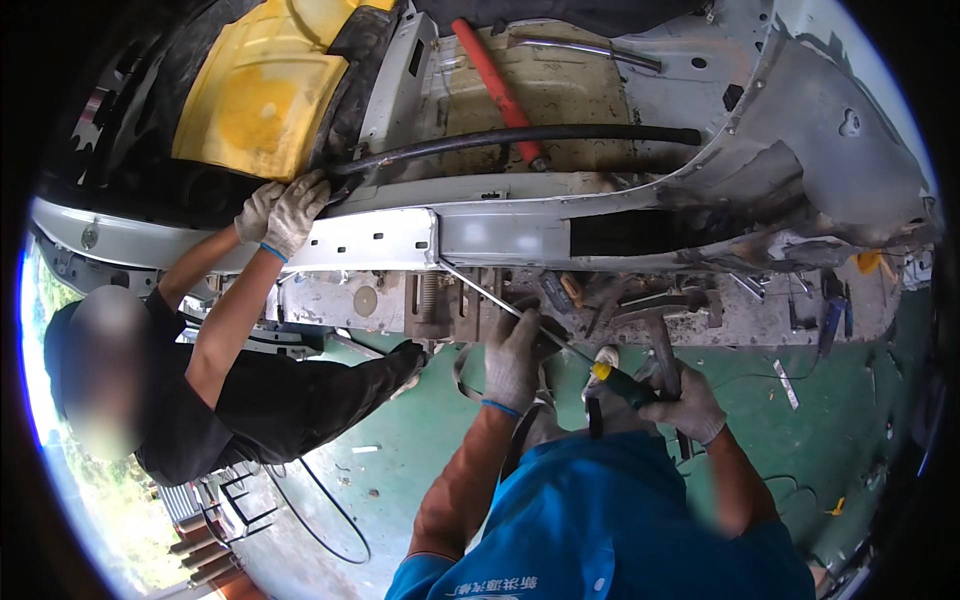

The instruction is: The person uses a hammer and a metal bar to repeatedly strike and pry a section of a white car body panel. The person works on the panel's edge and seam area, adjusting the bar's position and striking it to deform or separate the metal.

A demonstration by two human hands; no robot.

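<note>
My left hand (pixel 511 368), in a pale work glove, is closed round the shaft of a long screwdriver (pixel 622 384) with a green and yellow handle. The screwdriver's tip meets the end of a white sill panel (pixel 370 238), at its lower corner by the seam. In my gloved right hand (pixel 690 406) is a hammer (pixel 661 345); its shaft passes through my fist and shows again below. The thumb side of that hand touches the butt of the screwdriver handle. My right fingers are partly hidden behind the tools.
On the left a co-worker's gloved hands (pixel 287 218) press at the sill's upper edge by a bar. A long black bar (pixel 520 138) and a red cylinder (pixel 497 85) lie in the car body. Tools clutter the metal bench (pixel 390 300). A cable (pixel 340 545) crosses the green floor.
</note>
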